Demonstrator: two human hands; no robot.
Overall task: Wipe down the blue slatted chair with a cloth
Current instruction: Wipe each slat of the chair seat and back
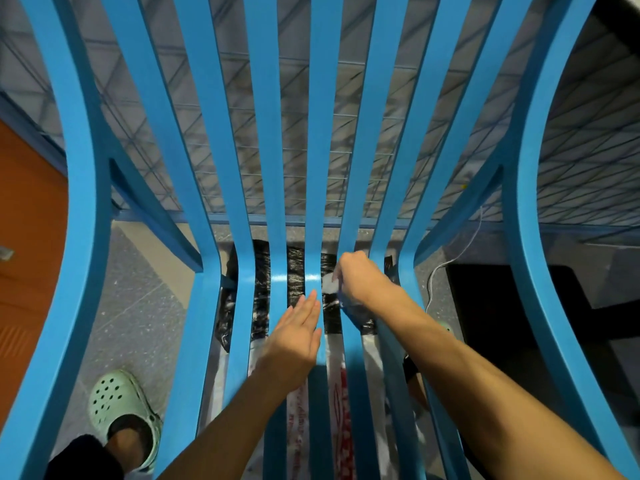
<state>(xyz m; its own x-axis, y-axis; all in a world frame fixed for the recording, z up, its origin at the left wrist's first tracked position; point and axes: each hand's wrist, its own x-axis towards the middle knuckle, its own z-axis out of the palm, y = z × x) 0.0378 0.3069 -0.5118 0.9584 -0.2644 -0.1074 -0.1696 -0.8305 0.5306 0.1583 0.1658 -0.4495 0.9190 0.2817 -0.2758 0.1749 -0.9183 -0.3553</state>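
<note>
Blue slatted chair (322, 133), seen from above, directly below me, with the seat-to-back bend at centre. Plastic bags (261, 306) lie on the floor (138, 306) under the seat. My left hand (298, 336) rests flat on the middle slats, fingers straight and together. My right hand (360, 280) pinches a small white cloth (328, 284) against the bend of the neighbouring slat. Likely faults, in my judgement: the bunched cloth slips through a gap onto the bags, or my knuckles catch between the narrow slats.
</note>
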